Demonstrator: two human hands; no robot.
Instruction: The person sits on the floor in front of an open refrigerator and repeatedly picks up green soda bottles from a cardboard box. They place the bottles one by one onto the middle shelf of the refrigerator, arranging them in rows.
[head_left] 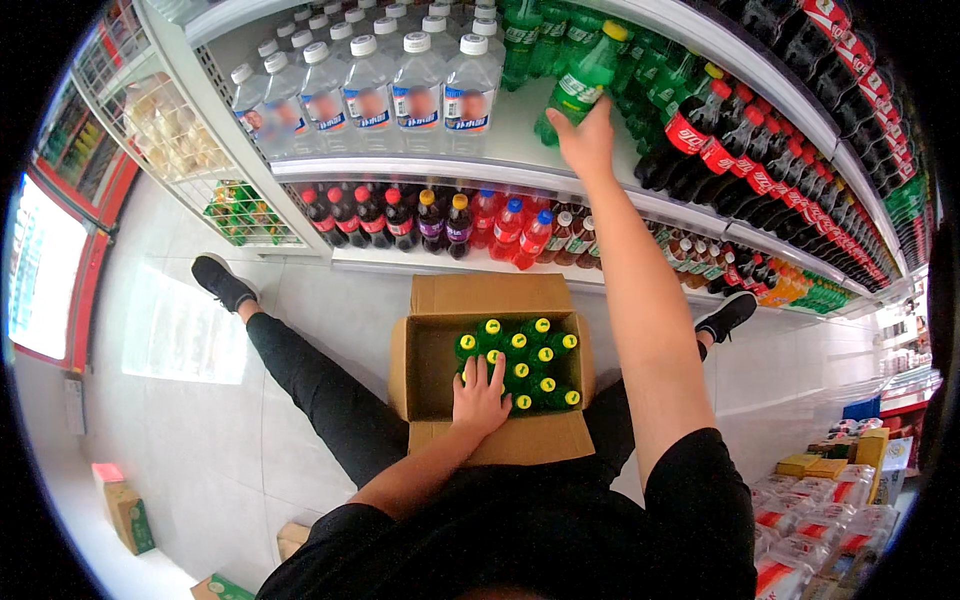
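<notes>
My right hand [585, 138] reaches up to the shelf and is closed around a green plastic bottle [582, 88] with a yellow cap and green label. The bottle leans slightly toward the right, by the front of the shelf. Between my legs stands an open cardboard box [430, 370] with its flaps folded out. Several green bottles [521, 370] with yellow caps stand upright in it, leaving a gap along its left side. My left hand [481, 402] lies over the bottles at that side, fingers stretched out and touching the caps; the fingertips partly hide what is under them.
Clear bottles with white caps [415, 85] fill the shelf's left part; more green bottles [545, 40] stand behind, dark cola bottles [690, 125] to the right. A lower shelf [400, 258] holds mixed drinks. A wire rack [175, 130] is at left, wrapped packs [820, 510] at lower right.
</notes>
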